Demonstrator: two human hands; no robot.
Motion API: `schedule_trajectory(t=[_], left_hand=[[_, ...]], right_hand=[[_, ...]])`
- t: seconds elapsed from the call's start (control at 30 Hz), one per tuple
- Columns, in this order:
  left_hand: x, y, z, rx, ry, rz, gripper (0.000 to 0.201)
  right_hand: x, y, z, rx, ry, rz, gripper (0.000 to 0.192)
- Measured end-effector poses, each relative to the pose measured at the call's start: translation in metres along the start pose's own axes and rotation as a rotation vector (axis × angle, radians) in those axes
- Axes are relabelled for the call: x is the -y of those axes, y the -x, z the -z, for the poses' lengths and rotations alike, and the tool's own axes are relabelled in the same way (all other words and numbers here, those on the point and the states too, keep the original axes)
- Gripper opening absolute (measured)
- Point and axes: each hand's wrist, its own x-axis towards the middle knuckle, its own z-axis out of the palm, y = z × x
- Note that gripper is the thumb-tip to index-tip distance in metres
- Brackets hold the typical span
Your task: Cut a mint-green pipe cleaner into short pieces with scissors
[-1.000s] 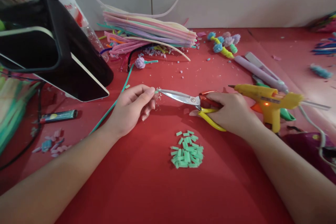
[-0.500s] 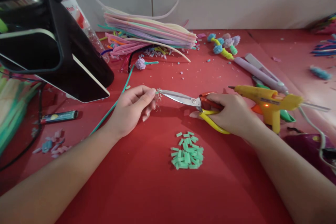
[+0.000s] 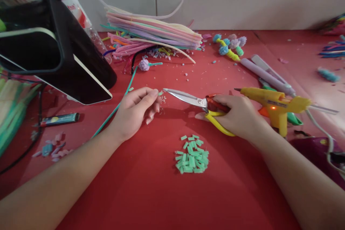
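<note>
My left hand [image 3: 136, 109] pinches the end of a long green pipe cleaner [image 3: 118, 106], whose short tip sticks out past my fingertips. My right hand [image 3: 237, 116] grips scissors [image 3: 194, 100] with red and yellow handles. The blade tips point at the green tip, a small gap away from it. A heap of short green cut pieces [image 3: 192, 158] lies on the red table [image 3: 151, 194] just in front of both hands.
A yellow glue gun [image 3: 272, 102] with its light on lies right of my right hand, a lilac hair straightener [image 3: 266, 75] behind it. A bundle of pastel pipe cleaners [image 3: 153, 30] lies at the back. A black stand [image 3: 61, 54] and a lighter [image 3: 60, 118] are at left.
The scissor blades have drawn slightly away to the right of the green tip, which they touched before. My left hand has stayed in place.
</note>
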Motion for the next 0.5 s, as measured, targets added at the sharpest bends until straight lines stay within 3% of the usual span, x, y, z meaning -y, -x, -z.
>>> schedule_trajectory(t=[0.5], left_hand=[[0.0019,-0.0004,0.001,0.016,0.018,-0.001,0.027]], right_hand=[[-0.0027,0.0013,-0.0023,-0.014,0.029,0.08,0.064]])
